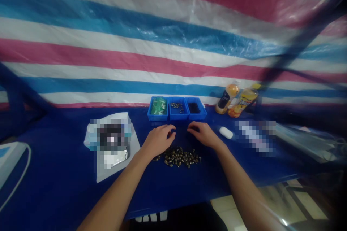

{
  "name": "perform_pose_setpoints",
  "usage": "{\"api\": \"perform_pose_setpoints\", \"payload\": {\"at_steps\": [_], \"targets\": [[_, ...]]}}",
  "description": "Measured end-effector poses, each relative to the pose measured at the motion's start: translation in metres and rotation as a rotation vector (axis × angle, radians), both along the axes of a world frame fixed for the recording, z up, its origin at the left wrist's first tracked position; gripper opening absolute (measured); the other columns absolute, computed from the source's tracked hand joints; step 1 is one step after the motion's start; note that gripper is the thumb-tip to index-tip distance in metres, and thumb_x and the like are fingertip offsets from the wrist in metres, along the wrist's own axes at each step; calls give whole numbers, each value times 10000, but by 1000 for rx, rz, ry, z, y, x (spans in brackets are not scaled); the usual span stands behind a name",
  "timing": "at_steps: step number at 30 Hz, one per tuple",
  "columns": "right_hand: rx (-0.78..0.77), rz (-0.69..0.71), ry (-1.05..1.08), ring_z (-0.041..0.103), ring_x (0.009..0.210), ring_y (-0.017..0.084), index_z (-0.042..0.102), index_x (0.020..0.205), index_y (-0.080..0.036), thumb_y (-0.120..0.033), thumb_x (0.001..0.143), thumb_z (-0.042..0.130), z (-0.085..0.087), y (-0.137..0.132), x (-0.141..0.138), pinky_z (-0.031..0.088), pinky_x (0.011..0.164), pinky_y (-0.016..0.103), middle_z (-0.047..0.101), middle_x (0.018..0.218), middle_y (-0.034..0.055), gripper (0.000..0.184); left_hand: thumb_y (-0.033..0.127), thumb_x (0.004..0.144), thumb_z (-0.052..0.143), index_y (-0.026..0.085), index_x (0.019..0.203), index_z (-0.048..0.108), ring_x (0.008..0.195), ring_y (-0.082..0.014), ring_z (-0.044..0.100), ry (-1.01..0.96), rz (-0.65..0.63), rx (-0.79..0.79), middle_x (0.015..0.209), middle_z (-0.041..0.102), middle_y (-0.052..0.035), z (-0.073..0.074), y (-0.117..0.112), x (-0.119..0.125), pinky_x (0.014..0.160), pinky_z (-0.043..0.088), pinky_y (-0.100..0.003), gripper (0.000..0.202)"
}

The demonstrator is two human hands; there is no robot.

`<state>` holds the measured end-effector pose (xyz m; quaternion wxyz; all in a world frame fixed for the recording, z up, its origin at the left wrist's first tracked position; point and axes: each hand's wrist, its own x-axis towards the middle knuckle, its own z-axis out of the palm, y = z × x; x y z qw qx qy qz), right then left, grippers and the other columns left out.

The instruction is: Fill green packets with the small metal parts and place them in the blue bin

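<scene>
My left hand (159,138) is over the blue table, just behind the left part of a pile of small metal screw-like pieces (181,157). Its thumb and fingers are apart, with nothing seen between them. Facing it from the other side is my right hand (202,133), loosely curved, a small gap showing between fingertips and thumb and nothing visible in it. Beyond the hands stand three blue bins in a row: one with green packets (158,106), a middle bin (178,116) with a few small metal pieces, and one with dark small parts (194,108).
Two drink bottles, one with an orange label (227,98) and one with a yellow cap (244,101), stand at the back right. A white rounded case (226,133) lies near my right hand. White paper (101,176) with blurred items lies left. Striped sheeting (135,57) rises behind the table.
</scene>
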<state>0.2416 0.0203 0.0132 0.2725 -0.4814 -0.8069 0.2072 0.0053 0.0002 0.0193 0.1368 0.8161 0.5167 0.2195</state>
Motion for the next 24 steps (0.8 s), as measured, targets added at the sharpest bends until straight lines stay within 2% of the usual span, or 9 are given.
{"api": "perform_pose_setpoints", "payload": {"at_steps": [4,9,13,17,21,22,24], "targets": [[27,42,-104,585,821,162,682,865,-209,-278,860,625,-5,0,0,419,767,278,659,883,37,89,333,909,491,295,1101,629,825,-187,647,-7,0,2,945,696,2,0,0,0,699,453,-295,240],[20,9,-256,543,709,145,637,840,-199,-282,875,583,-2,-3,2,358,659,254,625,771,18,105,335,911,486,295,1097,632,826,-188,646,-9,2,-2,945,696,2,0,0,0,698,456,-296,239],[-3,-26,-294,533,667,148,616,761,-198,-291,891,544,-2,-3,4,314,623,257,623,693,14,174,334,911,487,283,1096,634,822,-193,647,4,4,-10,939,699,-10,1,0,0,688,455,-294,242],[-103,-31,-173,492,586,121,597,683,-181,-311,893,522,-4,0,5,300,575,246,580,607,-12,258,332,912,483,290,1097,629,830,-195,647,7,-4,-8,948,697,-5,1,0,-1,691,449,-297,239],[-182,-71,63,435,551,105,565,642,-165,-392,889,520,-4,1,1,299,537,235,497,561,-35,338,326,909,484,292,1097,625,816,-190,646,17,-6,-9,935,695,1,2,0,-1,671,439,-290,238],[-184,-91,160,432,551,105,570,677,-166,-420,889,517,-4,1,-1,311,536,234,492,573,-37,335,324,909,483,293,1096,625,818,-190,646,17,-5,-7,934,694,2,1,0,-1,670,438,-289,237],[-178,-142,367,435,549,107,590,859,-176,-472,886,520,-3,1,-5,337,534,232,494,611,-45,306,324,909,480,297,1093,624,828,-193,647,16,-1,-2,941,693,5,1,0,0,678,438,-293,235]]}}
